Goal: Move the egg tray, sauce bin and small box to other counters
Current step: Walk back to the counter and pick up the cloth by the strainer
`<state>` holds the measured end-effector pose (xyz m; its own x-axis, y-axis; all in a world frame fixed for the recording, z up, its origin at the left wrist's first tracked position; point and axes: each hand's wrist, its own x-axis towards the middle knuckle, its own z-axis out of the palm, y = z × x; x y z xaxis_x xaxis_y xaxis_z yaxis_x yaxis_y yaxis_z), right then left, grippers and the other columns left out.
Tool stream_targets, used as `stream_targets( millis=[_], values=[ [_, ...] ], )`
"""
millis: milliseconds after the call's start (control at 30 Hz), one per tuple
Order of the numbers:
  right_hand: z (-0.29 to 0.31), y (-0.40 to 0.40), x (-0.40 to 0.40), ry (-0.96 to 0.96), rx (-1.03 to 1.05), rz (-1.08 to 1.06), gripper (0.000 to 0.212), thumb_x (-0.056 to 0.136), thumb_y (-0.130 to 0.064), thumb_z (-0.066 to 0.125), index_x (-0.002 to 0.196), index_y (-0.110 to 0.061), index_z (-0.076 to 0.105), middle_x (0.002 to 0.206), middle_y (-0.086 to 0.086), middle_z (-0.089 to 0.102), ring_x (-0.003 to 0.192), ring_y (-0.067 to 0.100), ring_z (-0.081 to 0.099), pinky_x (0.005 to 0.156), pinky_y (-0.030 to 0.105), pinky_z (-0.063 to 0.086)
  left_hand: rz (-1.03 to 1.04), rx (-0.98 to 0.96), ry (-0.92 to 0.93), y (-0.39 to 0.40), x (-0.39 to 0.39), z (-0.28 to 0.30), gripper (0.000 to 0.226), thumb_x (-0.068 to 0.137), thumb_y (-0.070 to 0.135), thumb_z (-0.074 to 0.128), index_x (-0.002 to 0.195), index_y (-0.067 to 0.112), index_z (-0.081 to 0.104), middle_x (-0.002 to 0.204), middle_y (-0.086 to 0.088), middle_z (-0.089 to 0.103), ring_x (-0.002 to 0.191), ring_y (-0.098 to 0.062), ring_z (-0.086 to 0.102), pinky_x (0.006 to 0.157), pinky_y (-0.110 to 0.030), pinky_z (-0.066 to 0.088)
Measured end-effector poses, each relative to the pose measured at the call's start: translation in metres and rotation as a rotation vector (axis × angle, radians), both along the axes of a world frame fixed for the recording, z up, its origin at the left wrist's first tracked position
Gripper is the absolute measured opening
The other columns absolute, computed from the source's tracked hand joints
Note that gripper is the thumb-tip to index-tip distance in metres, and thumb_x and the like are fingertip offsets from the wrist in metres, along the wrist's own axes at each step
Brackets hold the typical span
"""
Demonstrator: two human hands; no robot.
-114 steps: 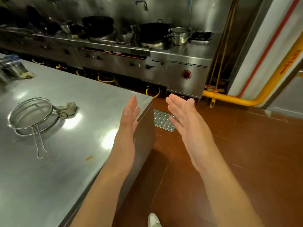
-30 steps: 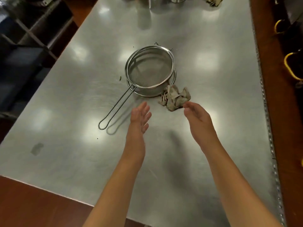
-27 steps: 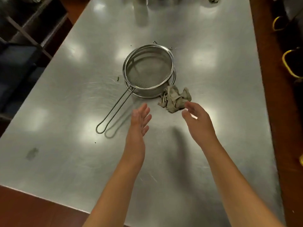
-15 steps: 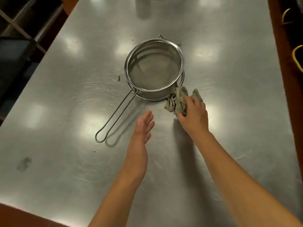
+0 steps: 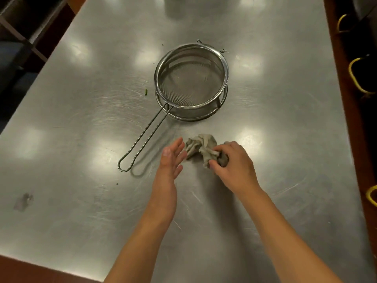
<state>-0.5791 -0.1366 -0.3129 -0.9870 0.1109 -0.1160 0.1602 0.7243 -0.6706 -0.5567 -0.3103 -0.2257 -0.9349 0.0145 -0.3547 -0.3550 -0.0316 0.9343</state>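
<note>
No egg tray, sauce bin or small box is in view. A crumpled grey rag [image 5: 201, 147] lies on the steel counter [image 5: 81, 201]. My right hand [image 5: 232, 166] grips the rag's right end, with fingers and thumb curled round the cloth. My left hand [image 5: 170, 160] hovers just left of the rag, its fingers straight and together, fingertips close to the cloth and holding nothing.
A wire mesh strainer [image 5: 191, 80] sits on a metal ring stand behind the rag, its long handle [image 5: 142, 139] pointing toward the near left. A small green scrap [image 5: 145, 92] lies left of it. Yellow-handled gear [image 5: 356, 78] lines the right side past the counter edge.
My right hand has closed on the rag and pulled it toward me, away from the strainer. My left hand stayed open beside it.
</note>
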Motion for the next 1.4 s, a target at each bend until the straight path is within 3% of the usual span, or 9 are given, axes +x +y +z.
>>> stream_targets(
  millis=[100,200,400,633,733,833,1100,1233,1400],
  values=[
    [0.000,-0.005,0.024,-0.049,0.011,0.005,0.034,0.081,-0.040,0.074,0.112,-0.030,0.066,0.118,-0.011,0.049,0.111,0.006,0.047,0.076,0.014,0.037,-0.010,0.006,-0.008,-0.005,0.005,-0.001,0.071,0.087,0.064,0.024,0.144,0.029,0.048,0.142,0.013,0.056,0.126,0.001,0.056,0.115,-0.033,0.037],
    [-0.004,-0.012,0.034,-0.064,0.047,-0.034,0.045,0.085,-0.041,0.071,0.126,-0.027,0.060,0.129,-0.005,0.049,0.121,0.012,0.046,0.083,0.021,0.040,-0.018,0.013,-0.013,-0.009,0.012,-0.002,0.071,0.087,0.064,0.024,0.145,0.029,0.047,0.143,0.012,0.056,0.127,0.001,0.055,0.115,-0.032,0.037],
    [-0.004,-0.029,0.042,-0.084,0.090,-0.143,0.059,0.086,-0.034,0.070,0.139,-0.021,0.048,0.126,0.003,0.048,0.117,0.020,0.049,0.084,0.033,0.049,-0.030,0.017,0.004,-0.024,0.027,0.002,0.071,0.086,0.069,0.025,0.143,0.031,0.048,0.140,0.016,0.056,0.125,0.004,0.055,0.116,-0.033,0.036],
    [-0.001,-0.041,0.057,0.030,0.067,-0.167,0.022,0.088,-0.024,0.068,0.107,-0.021,0.059,0.110,-0.004,0.053,0.104,0.017,0.049,0.077,0.026,0.039,-0.018,0.011,0.014,-0.042,0.039,0.006,0.079,0.071,0.081,0.029,0.136,0.040,0.051,0.141,0.017,0.055,0.126,0.004,0.055,0.118,-0.038,0.033],
    [-0.008,-0.046,0.055,0.011,0.081,-0.101,0.036,0.089,-0.023,0.065,0.125,-0.020,0.061,0.126,-0.002,0.054,0.121,0.020,0.044,0.089,0.031,0.045,0.009,0.021,0.001,-0.046,0.044,0.007,0.074,0.073,0.080,0.030,0.131,0.041,0.052,0.140,0.017,0.056,0.125,0.003,0.055,0.118,-0.038,0.033],
    [-0.019,-0.051,0.051,-0.078,0.160,-0.044,0.055,0.092,-0.025,0.063,0.144,-0.021,0.049,0.138,0.003,0.048,0.137,0.028,0.033,0.103,0.039,0.045,0.009,0.003,-0.008,-0.045,0.050,0.008,0.061,0.084,0.070,0.024,0.131,0.041,0.051,0.142,0.016,0.055,0.127,0.002,0.054,0.119,-0.041,0.031],
    [-0.022,-0.055,0.047,-0.155,0.206,0.046,0.040,0.094,-0.017,0.057,0.133,-0.022,0.055,0.124,0.009,0.050,0.128,0.031,0.040,0.081,0.038,0.048,0.083,-0.020,0.014,-0.046,0.073,0.012,0.079,0.075,0.079,0.030,0.138,0.037,0.050,0.143,0.014,0.055,0.128,0.000,0.054,0.118,-0.040,0.033],
    [-0.022,-0.073,0.078,-0.162,0.172,0.146,0.042,0.094,-0.018,0.057,0.135,-0.024,0.054,0.125,0.008,0.050,0.121,0.030,0.043,0.078,0.034,0.045,0.153,-0.041,-0.003,-0.049,0.092,0.018,0.072,0.085,0.066,0.023,0.142,0.031,0.048,0.144,0.012,0.054,0.130,-0.003,0.053,0.119,-0.041,0.031],
    [-0.026,-0.097,0.130,-0.181,0.119,0.261,0.053,0.093,-0.022,0.058,0.145,-0.026,0.047,0.127,0.006,0.048,0.116,0.029,0.047,0.086,0.038,0.049,0.282,-0.047,-0.066,-0.061,0.123,0.022,0.052,0.103,0.057,0.015,0.132,0.034,0.051,0.142,0.010,0.054,0.133,-0.009,0.052,0.120,-0.044,0.030]
  ],
)
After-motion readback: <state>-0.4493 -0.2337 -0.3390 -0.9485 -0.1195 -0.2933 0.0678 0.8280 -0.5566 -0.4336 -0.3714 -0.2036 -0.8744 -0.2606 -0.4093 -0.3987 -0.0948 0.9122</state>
